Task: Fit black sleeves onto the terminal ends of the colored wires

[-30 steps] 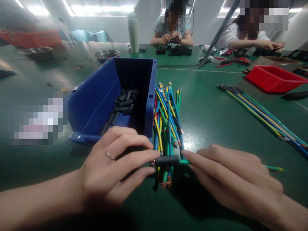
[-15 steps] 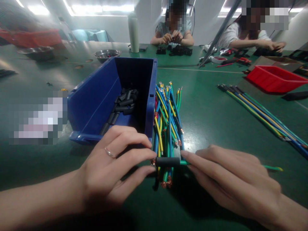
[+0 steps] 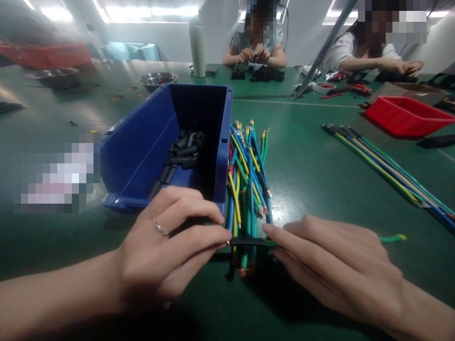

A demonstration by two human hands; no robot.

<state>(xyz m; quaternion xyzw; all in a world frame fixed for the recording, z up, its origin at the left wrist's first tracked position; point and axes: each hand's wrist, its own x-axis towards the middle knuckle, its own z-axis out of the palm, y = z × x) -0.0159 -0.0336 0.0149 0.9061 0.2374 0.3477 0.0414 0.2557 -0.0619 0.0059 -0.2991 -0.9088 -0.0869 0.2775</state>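
Note:
Between my hands lies a short black heat-shrink tube [image 3: 248, 241] threaded on a green wire [image 3: 392, 238]. My left hand [image 3: 170, 246] pinches the wire's copper-coloured end, a terminal, just left of the tube. My right hand [image 3: 341, 270] is closed on the green wire at the tube's other end, and the wire's tail comes out past the knuckles. Beneath and beyond the tube is a pile of blue, green and yellow wires [image 3: 249, 166] with bare copper or metal ends. A blue bin [image 3: 138, 137] holding loose black tubes [image 3: 186, 151] stands beyond my left hand.
Sleeved wires [image 3: 387, 166] lie to the right, near a red tray [image 3: 405, 116]. Metal bowls [image 3: 158, 81] and a pale bottle [image 3: 197, 49] stand farther back. A slanted pole [image 3: 320, 61] rises from the green table [image 3: 302, 142]. Two people work across it.
The tube has turned and now looks thinner, seen edge-on. My left fingertips have closed tighter over the terminal. My right hand has shifted slightly left.

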